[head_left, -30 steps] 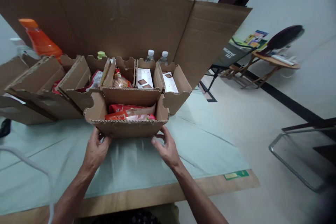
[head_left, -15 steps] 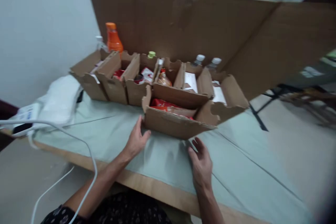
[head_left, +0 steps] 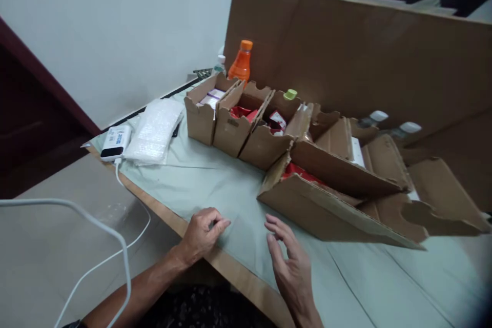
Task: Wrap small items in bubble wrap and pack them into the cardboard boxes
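fingers (head_left: pixel 277 229) of the right hand (head_left: pixel 292 266) are loosely spread and hold nothing, just over the cloth (head_left: pixel 207 179). the left hand (head_left: pixel 200 236) has its fingers half curled, tips resting on the cloth, also empty. the box (head_left: pixel 307 210) with red packets (head_left: pixel 298 171) lies ahead and to the right, apart from both hands. its long side runs slanting off to the right. its left corner is near the right hand, which is the closer one.

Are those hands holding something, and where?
Nothing is held. The left hand rests empty on the green cloth; the right hand is open near the cardboard box, not touching it.
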The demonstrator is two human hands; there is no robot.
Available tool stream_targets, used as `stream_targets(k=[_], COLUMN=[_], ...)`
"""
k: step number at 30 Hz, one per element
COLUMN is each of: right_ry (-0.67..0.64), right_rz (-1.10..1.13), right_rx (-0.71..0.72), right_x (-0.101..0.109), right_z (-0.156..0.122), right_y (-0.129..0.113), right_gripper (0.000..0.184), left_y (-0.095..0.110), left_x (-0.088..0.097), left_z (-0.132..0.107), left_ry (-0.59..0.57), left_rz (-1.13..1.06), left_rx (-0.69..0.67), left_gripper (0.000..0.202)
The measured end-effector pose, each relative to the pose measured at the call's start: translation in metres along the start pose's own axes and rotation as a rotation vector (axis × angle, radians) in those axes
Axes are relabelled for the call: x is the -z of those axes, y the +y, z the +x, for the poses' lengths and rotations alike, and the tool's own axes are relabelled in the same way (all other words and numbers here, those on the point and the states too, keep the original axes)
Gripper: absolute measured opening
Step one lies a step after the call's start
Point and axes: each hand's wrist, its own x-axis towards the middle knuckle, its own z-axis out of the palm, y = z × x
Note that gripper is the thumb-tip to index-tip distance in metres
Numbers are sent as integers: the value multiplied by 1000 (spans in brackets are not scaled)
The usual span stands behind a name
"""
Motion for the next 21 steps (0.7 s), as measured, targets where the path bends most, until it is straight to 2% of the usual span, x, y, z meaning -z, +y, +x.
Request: stream_targets(k=[2,4,8,10,12,15,21], right_ry=[-75,-188,-504,-652,-746,-770,-677], right_rz=[19,47,-17,-155,-277,-357,-382], right_rx=[117,238,446,515,558,556,584], right_x=[-15,-41,-123,-167,-206,-246,-286], right_z=[36,74,143,171,193,214,229], right_y=[-24,-51,-98,-111,-117,-120,-128], right_gripper=[20,23,30,34,38,41,39], left_y=[-6,-10,-15,-17,-20,-23,-25], left_x=[2,2,-1,-2,-3,-5,-11], left_z=[-5,-8,-11,-11,-10,-8,-7], left_ry=[16,29,63,77,84,92,129], left_rz=[-10,-26,-49,-58,-67,-76,-84], left_rx=[-33,-73,-129,-153,-186,-223,-252], left_gripper=[42,44,35,32,31,30,26])
